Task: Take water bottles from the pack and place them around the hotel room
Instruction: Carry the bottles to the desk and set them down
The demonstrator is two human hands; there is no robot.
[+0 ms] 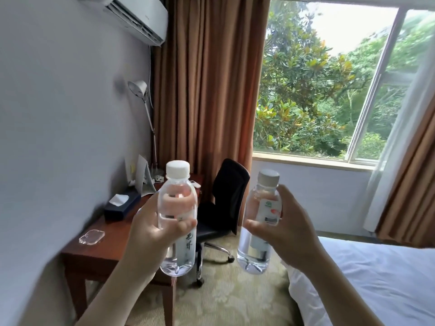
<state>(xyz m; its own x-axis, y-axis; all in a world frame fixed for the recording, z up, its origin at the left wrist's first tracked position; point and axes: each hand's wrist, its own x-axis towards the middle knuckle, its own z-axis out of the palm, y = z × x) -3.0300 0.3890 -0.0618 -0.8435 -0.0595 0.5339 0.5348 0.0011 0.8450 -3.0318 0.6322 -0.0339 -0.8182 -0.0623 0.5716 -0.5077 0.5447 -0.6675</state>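
My fingers wrap behind the left bottle [177, 217], seen only warped through the water. Right bottle [260, 222] label partly under my right hand [286, 228], print too small to read. Both forearms cut off at bottom edge. Desk [113, 241] clutter blurred.

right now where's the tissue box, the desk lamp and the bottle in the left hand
tissue box [122, 205]: head view, on its dark top beside the white tissue
desk lamp [137, 87]: head view, on its shade
bottle in the left hand [177, 198]: head view, on its clear upper body
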